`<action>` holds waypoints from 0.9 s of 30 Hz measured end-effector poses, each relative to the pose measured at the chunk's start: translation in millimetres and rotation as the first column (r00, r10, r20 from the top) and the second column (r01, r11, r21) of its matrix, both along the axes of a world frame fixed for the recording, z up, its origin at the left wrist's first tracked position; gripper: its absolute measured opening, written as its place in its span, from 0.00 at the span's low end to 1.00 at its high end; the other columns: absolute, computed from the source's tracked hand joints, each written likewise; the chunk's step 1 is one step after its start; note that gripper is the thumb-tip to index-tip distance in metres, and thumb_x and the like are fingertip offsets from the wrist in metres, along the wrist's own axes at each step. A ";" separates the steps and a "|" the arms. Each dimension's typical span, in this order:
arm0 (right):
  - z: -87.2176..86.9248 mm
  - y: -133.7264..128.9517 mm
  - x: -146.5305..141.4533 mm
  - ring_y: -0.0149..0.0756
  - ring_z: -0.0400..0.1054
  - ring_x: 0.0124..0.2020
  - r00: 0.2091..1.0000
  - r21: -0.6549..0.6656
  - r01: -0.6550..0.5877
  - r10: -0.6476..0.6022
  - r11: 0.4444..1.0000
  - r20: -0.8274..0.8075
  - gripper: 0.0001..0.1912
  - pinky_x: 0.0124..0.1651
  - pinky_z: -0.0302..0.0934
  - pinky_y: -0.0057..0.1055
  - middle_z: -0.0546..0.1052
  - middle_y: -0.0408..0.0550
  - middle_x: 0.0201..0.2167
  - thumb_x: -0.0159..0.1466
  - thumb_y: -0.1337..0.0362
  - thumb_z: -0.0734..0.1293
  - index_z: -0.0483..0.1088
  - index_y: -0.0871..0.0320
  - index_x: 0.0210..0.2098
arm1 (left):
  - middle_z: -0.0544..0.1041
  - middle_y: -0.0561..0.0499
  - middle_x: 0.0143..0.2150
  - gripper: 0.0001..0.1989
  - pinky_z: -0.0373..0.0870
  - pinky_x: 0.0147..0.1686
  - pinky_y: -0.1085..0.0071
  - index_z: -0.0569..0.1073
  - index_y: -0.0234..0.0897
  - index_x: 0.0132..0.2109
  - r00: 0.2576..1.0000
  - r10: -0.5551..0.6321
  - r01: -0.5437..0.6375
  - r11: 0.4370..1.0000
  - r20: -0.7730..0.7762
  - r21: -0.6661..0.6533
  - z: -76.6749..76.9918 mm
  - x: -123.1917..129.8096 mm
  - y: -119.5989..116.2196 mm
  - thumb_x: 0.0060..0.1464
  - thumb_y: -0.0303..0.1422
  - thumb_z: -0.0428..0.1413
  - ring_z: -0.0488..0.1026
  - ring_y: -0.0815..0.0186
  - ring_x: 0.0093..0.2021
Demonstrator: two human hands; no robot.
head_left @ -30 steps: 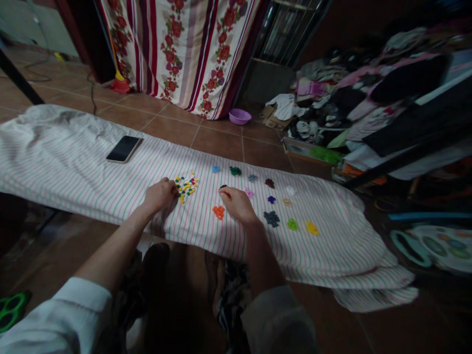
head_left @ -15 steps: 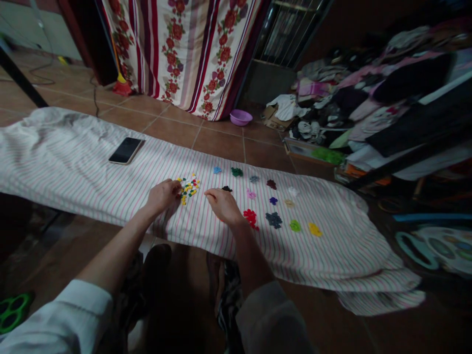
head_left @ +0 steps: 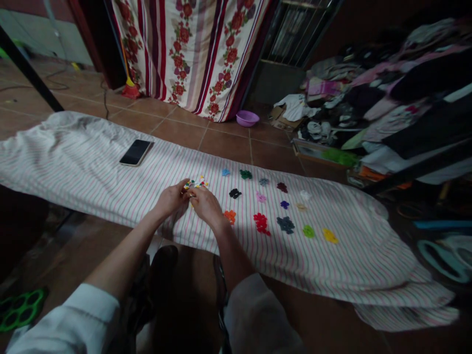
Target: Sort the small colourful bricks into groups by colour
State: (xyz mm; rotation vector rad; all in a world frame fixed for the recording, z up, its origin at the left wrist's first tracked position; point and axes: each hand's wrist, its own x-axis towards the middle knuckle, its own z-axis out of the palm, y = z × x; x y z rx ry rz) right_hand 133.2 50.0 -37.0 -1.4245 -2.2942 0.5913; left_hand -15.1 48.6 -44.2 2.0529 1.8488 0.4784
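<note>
My left hand [head_left: 171, 200] and my right hand [head_left: 206, 205] meet at the fingertips over a mixed pile of tiny coloured pieces [head_left: 201, 182], yellow, red, green and white. Both hands have their fingers pinched; anything between them is too small to make out. My hands cover the near part of this pile. Just right of my right wrist lies an orange cluster [head_left: 230, 216], partly hidden by it. Farther right are single-colour clusters, among them black [head_left: 235, 193], red [head_left: 261, 223], dark grey [head_left: 285, 224], lime green [head_left: 308, 231] and yellow [head_left: 330, 235].
A striped cloth [head_left: 317, 268] covers the long, narrow surface under the pieces. To the left rests a phone [head_left: 136, 152]. On the tiled floor beyond stands a purple basin [head_left: 247, 118], near a flowered curtain [head_left: 199, 54]. Heaped clothes [head_left: 368, 93] fill the right side.
My right hand has moved left from beside the black cluster to the mixed pile and now meets my left hand. The orange cluster has come into sight. The view has shifted slightly.
</note>
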 end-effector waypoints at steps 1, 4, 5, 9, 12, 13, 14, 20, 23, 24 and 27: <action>-0.5 0.1 -3.1 0.35 0.67 0.43 1.000 0.001 0.001 -0.001 1.000 0.002 0.13 0.44 0.59 0.29 0.73 0.49 0.43 0.64 0.69 0.59 0.71 0.55 0.45 | 0.80 0.48 0.44 0.26 0.68 0.43 0.70 0.59 0.37 0.63 1.000 -0.003 0.003 1.000 0.006 0.000 0.3 -1.0 0.0 0.58 0.33 0.50 0.76 0.62 0.45; -2.6 0.8 -9.9 0.35 0.67 0.42 1.000 0.016 0.022 -0.021 1.000 -0.005 0.10 0.43 0.58 0.29 0.73 0.48 0.41 0.64 0.68 0.60 0.71 0.55 0.42 | 0.81 0.48 0.42 0.25 0.68 0.43 0.70 0.60 0.35 0.63 0.999 0.006 -0.006 1.000 0.042 0.001 0.3 -4.2 1.5 0.59 0.34 0.50 0.77 0.62 0.43; -3.4 1.3 -11.2 0.35 0.67 0.42 0.999 0.023 0.032 -0.031 0.999 -0.013 0.09 0.44 0.58 0.29 0.72 0.47 0.41 0.64 0.68 0.60 0.71 0.54 0.41 | 0.81 0.48 0.42 0.25 0.68 0.42 0.70 0.60 0.35 0.62 0.998 0.015 -0.016 1.000 0.056 0.006 0.4 -4.9 2.3 0.59 0.35 0.50 0.77 0.62 0.43; -5.6 3.6 -12.2 0.34 0.66 0.43 0.997 0.029 0.059 -0.057 0.998 -0.055 0.08 0.45 0.58 0.29 0.72 0.46 0.40 0.65 0.68 0.60 0.71 0.54 0.40 | 0.81 0.47 0.40 0.25 0.68 0.42 0.70 0.61 0.33 0.62 0.997 0.029 -0.030 0.999 0.075 0.018 2.8 -3.6 4.8 0.60 0.36 0.49 0.77 0.62 0.42; -6.0 4.7 -9.7 0.34 0.66 0.42 0.996 0.033 0.063 -0.061 0.997 -0.072 0.08 0.45 0.58 0.30 0.72 0.47 0.39 0.65 0.67 0.60 0.70 0.55 0.40 | 0.80 0.47 0.40 0.24 0.68 0.42 0.69 0.61 0.33 0.62 0.998 0.016 -0.016 1.000 0.054 0.003 4.8 -1.1 4.4 0.61 0.34 0.47 0.77 0.62 0.41; -5.9 4.7 -8.4 0.34 0.66 0.42 0.995 0.041 0.064 -0.060 0.997 -0.076 0.08 0.45 0.58 0.30 0.72 0.47 0.39 0.65 0.67 0.60 0.70 0.55 0.40 | 0.80 0.47 0.41 0.23 0.68 0.42 0.69 0.61 0.34 0.62 0.999 0.010 -0.010 1.000 0.037 0.007 5.0 -0.9 3.8 0.60 0.34 0.47 0.76 0.62 0.42; -5.6 4.6 -6.9 0.34 0.66 0.42 0.995 0.051 0.065 -0.061 0.997 -0.079 0.08 0.45 0.58 0.30 0.72 0.47 0.39 0.65 0.67 0.60 0.70 0.55 0.40 | 0.80 0.46 0.42 0.22 0.68 0.43 0.68 0.63 0.35 0.61 1.000 -0.001 0.001 1.000 0.011 0.021 4.8 -1.0 3.1 0.60 0.34 0.47 0.76 0.61 0.42; -3.3 2.0 14.8 0.34 0.66 0.38 0.996 0.106 0.074 -0.068 0.992 -0.063 0.06 0.42 0.58 0.29 0.73 0.47 0.37 0.64 0.68 0.59 0.68 0.56 0.37 | 0.77 0.41 0.48 0.19 0.64 0.53 0.60 0.73 0.34 0.50 0.973 -0.164 0.189 0.970 -0.164 0.151 -1.4 -8.7 -0.2 0.60 0.40 0.47 0.71 0.56 0.50; 1.0 1.0 38.4 0.33 0.66 0.37 0.995 0.119 0.091 -0.086 0.989 -0.051 0.07 0.42 0.58 0.29 0.73 0.47 0.35 0.62 0.69 0.59 0.68 0.57 0.37 | 0.76 0.41 0.50 0.20 0.62 0.54 0.58 0.73 0.34 0.50 0.959 -0.231 0.256 0.955 -0.163 0.151 -6.1 -12.0 0.6 0.59 0.43 0.48 0.69 0.55 0.51; 3.8 0.4 48.4 0.33 0.66 0.36 0.994 0.118 0.104 -0.099 0.988 -0.047 0.07 0.41 0.58 0.29 0.73 0.46 0.35 0.61 0.70 0.59 0.68 0.57 0.36 | 0.76 0.41 0.51 0.21 0.62 0.53 0.58 0.73 0.34 0.50 0.958 -0.236 0.260 0.954 -0.162 0.148 -7.4 -12.6 1.1 0.58 0.44 0.49 0.69 0.55 0.51; 15.6 -4.3 84.1 0.31 0.66 0.33 0.987 0.065 0.158 -0.156 0.985 -0.033 0.07 0.38 0.57 0.27 0.73 0.45 0.31 0.59 0.70 0.60 0.69 0.57 0.34 | 0.75 0.41 0.52 0.21 0.62 0.53 0.58 0.73 0.35 0.50 0.957 -0.228 0.253 0.959 -0.182 0.128 -9.5 -12.4 2.7 0.56 0.44 0.51 0.68 0.56 0.51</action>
